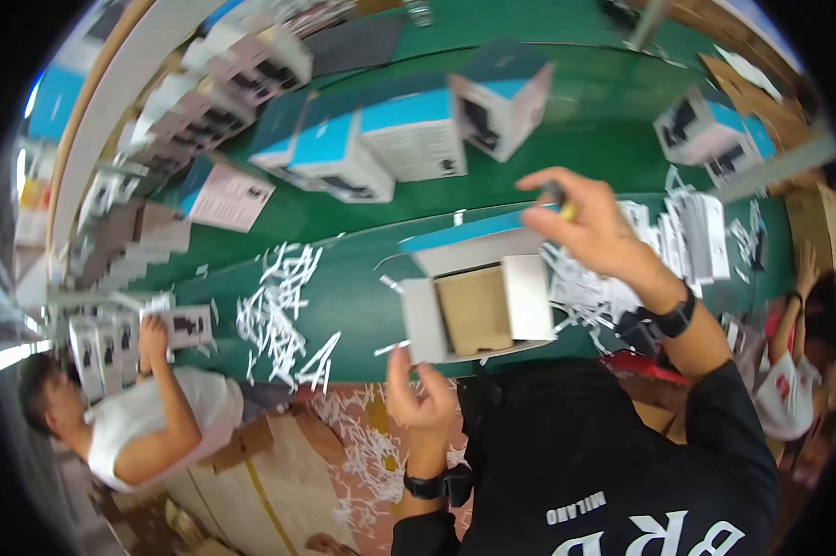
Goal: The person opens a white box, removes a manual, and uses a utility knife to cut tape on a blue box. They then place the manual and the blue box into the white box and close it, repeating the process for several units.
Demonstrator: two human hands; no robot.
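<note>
An open carton (pixel 421 320) with white flaps and a blue-edged lid stands on the green table in front of me, its inside bare brown cardboard. My left hand (pixel 421 397) is just off its near left corner, thumb and fingers apart, with nothing held. A white paper strip (pixel 392 349) lies beside the fingertips. Above the far right corner, my right hand (pixel 589 222) is closed round a small dark and yellow tool (pixel 567 208). Its exact kind is too blurred to tell.
Blue-and-white product boxes (pixel 409 130) stand along the far side. Paper strips (pixel 279 315) lie heaped on the left, with more strips and white folded cartons (pixel 691 236) on the right. One person (pixel 163 417) handles a box at left; another (pixel 784 394) is at right.
</note>
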